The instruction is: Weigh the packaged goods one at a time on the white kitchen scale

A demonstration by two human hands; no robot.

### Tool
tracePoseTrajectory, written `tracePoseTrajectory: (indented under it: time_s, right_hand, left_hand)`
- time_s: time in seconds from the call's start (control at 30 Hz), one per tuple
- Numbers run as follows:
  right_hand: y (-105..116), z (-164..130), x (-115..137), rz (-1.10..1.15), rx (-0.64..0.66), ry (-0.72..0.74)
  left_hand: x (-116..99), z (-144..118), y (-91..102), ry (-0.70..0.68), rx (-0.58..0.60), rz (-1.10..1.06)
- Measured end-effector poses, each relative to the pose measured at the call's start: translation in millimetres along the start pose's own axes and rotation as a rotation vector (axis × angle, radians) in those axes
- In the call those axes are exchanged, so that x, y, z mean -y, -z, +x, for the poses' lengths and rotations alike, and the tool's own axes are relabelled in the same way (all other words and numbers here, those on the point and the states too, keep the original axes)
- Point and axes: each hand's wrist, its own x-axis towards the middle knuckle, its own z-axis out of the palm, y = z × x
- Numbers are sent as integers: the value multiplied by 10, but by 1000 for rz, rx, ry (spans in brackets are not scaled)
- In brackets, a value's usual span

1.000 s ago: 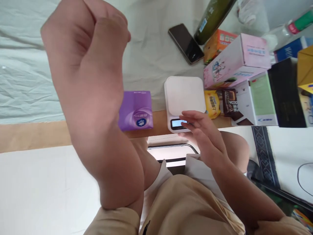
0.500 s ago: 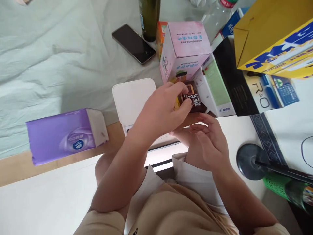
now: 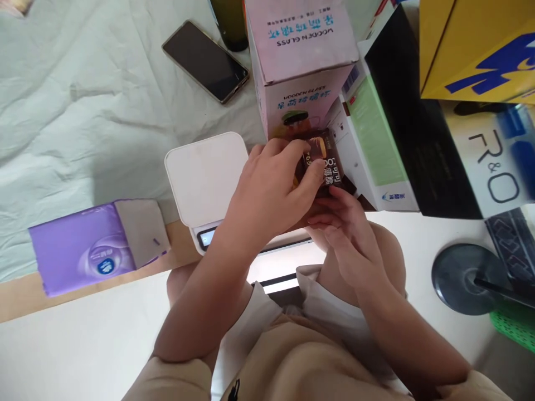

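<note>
A brown cocoa snack packet (image 3: 332, 167) lies in front of the pink glass box (image 3: 307, 47), partly covered by my fingers. My left hand (image 3: 273, 181) reaches over its left side, thumb and fingers closed on the packet's edge. A bit of yellow wrapping shows under that hand. Below, my right hand (image 3: 355, 234) is open with loosely bent fingers, its index fingertip touching the packet's lower edge. Left of my left hand stands a white kitchen scale (image 3: 209, 178) with a lit display. What lies under my left palm is hidden.
A purple tissue pack (image 3: 79, 248) lies at the table's left front edge. Behind the scale is a phone (image 3: 207, 61) beside a dark green bottle (image 3: 229, 25). To the right stand a black and white box (image 3: 430, 128) and a yellow bag (image 3: 472, 50).
The view has come closer to the boxes. My right hand has moved up to the packet's lower edge. My left hand stays at the packet, and the scale's display now shows.
</note>
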Motion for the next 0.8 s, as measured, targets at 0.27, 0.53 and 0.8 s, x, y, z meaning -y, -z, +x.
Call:
tracePoseTrajectory:
  time_s: [0.27,0.53,0.8]
  right_hand:
    - [-17,-125,-130,-6,-36,84]
    - [-184,-216,-175,32,-35,115]
    - [-370,-212,-186,-57,-26,116]
  left_hand:
    - [187,-872,668,91,-307,8]
    - [997,-1771,899,876,-401,417]
    - [1253,-1957,939,920,-441,360]
